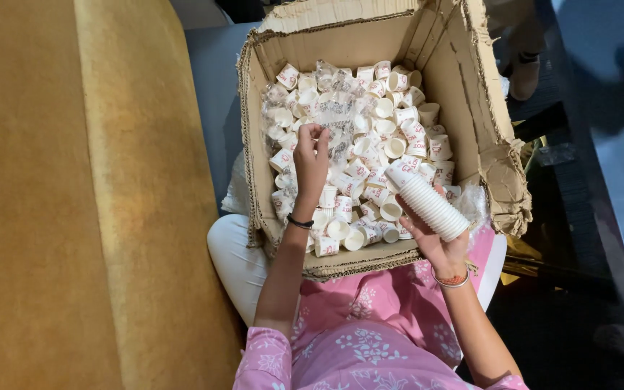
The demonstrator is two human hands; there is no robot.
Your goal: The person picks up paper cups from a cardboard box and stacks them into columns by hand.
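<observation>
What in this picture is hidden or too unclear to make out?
Head view:
- Left hand: its fingertips curl down, so whether they pinch a cup is unclear.
- Cardboard box: its floor is buried under loose paper cups.
- Stack of cups: its lower end sits hidden in the right hand.

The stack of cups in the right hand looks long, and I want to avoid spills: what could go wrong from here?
The stack of cups lies tilted in the right hand, gripped only at its lower end, so the upper cups might slide off or buckle.

The cardboard box is torn and crumpled at its right corner and rests on the lap; it may sag or tip.

The left hand reaches in among loose cups and could crush some.
</observation>
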